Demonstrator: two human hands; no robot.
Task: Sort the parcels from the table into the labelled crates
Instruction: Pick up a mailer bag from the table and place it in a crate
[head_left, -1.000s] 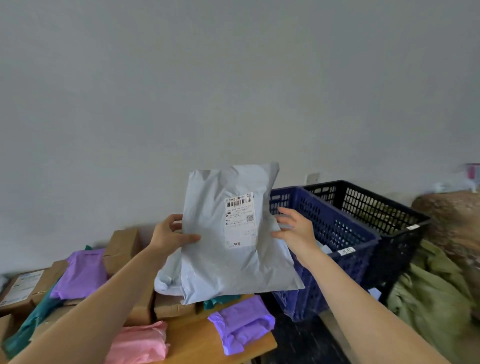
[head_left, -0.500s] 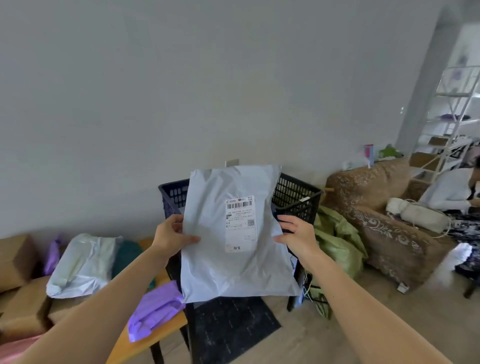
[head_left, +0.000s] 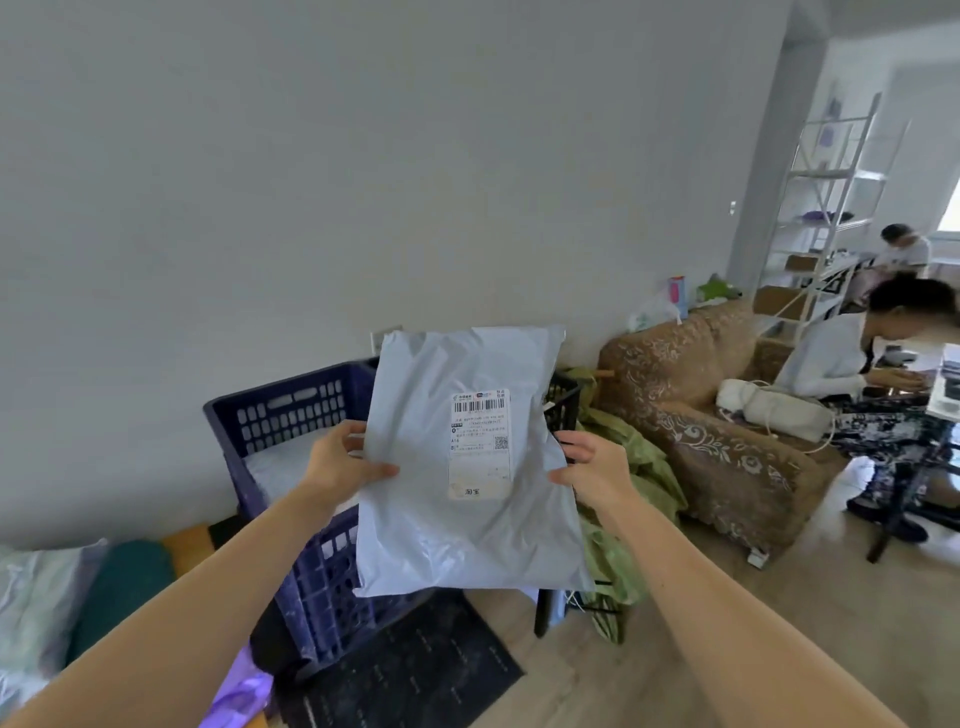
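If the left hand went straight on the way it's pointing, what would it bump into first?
Probably the blue crate: the left hand, gripping the grey parcel, points over its open top toward its far side. Depth is hard to judge.

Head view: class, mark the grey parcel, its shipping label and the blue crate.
grey parcel (head_left: 415, 530): head view, bare plastic lower left of the sticker.
shipping label (head_left: 479, 444): head view, middle of the white sticker.
blue crate (head_left: 291, 410): head view, slotted far wall.
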